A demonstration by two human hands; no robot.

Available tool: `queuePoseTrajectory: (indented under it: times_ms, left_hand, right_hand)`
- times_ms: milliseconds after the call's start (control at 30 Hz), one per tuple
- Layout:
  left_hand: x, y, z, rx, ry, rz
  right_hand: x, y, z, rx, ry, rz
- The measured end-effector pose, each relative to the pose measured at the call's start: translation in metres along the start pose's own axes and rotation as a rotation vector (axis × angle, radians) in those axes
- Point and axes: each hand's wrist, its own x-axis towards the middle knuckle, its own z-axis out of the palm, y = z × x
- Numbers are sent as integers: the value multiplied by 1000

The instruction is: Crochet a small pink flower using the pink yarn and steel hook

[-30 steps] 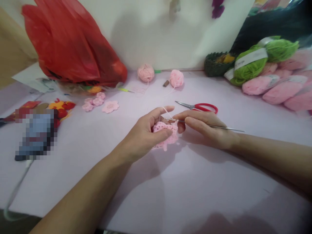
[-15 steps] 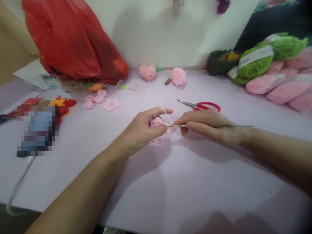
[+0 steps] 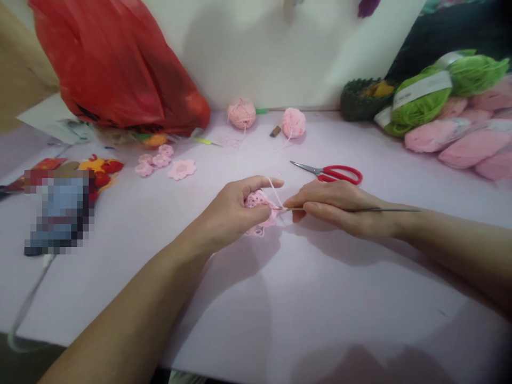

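Observation:
My left hand [image 3: 234, 210] is closed around a small pink crochet piece [image 3: 258, 208] just above the pale pink table [image 3: 328, 298]. A strand of pink yarn [image 3: 274, 189] runs over its forefinger toward the pink yarn ball [image 3: 293, 122] at the back. My right hand [image 3: 344, 208] pinches a thin metal crochet hook [image 3: 380, 210], whose tip meets the crochet piece. The hook's shaft sticks out to the right over my wrist.
Red-handled scissors [image 3: 330, 173] lie just behind my right hand. A second pink ball [image 3: 241, 113], several crocheted pink flowers [image 3: 166, 164] and a red plastic bag [image 3: 116, 69] sit at the back left. Green [image 3: 424, 96] and pink skeins [image 3: 460, 141] pile up at the right. A pixelated object [image 3: 58, 210] lies left.
The crochet piece has been gathered tighter into my left hand. My right hand has drawn the hook level and slightly lower; both hands stay close together.

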Motion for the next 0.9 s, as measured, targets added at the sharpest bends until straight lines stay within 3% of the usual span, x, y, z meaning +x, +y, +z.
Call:
queuePoseTrajectory:
  times_ms: [233,433,733,900]
  left_hand:
    - [0,-5,-2,-99,-19,3]
    - [2,-5,-2,-237,-77,-43]
    - [2,-3,-1,-201,-73,-50]
    - [1,-6,0,-69,-34,8]
  right_hand:
    - [-1,-2,1,36,55,79]
    - [-2,-4,1,39,46,61]
    - [-1,-3,1,-1,34,-24]
    - [0,-1,5,-124,39,-99]
